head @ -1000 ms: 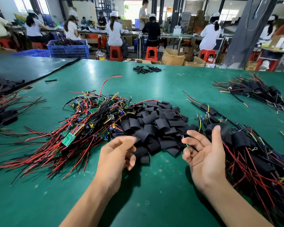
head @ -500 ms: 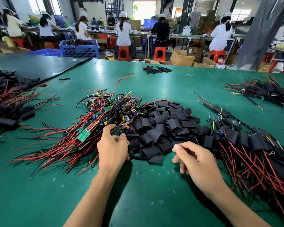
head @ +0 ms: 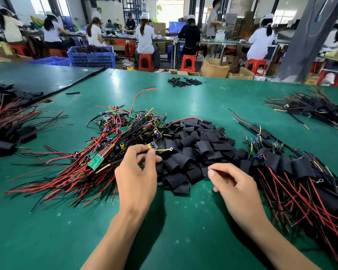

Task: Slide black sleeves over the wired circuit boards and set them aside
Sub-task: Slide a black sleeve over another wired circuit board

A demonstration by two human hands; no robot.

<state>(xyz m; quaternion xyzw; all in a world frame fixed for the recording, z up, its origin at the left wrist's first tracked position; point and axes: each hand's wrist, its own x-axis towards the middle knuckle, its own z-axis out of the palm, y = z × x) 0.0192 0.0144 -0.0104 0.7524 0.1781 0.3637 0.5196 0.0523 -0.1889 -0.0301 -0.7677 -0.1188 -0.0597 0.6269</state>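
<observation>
Head view: left hand point(head: 137, 172) pinches a wired circuit board point(head: 152, 146) — yellow lead point(head: 163, 150) pointing right — right hand point(head: 236, 184) fingers curled, grip unclear.

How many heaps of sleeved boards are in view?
3 heaps: one at the near right, one at the far right, one at the left edge. More may be hidden.

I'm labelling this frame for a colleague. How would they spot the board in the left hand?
On the green table, find where the wire tangle meets the black sleeve heap. The left hand pinches a small board there; its yellow lead, tipped with a silver ring, sticks out over the sleeves.
</observation>
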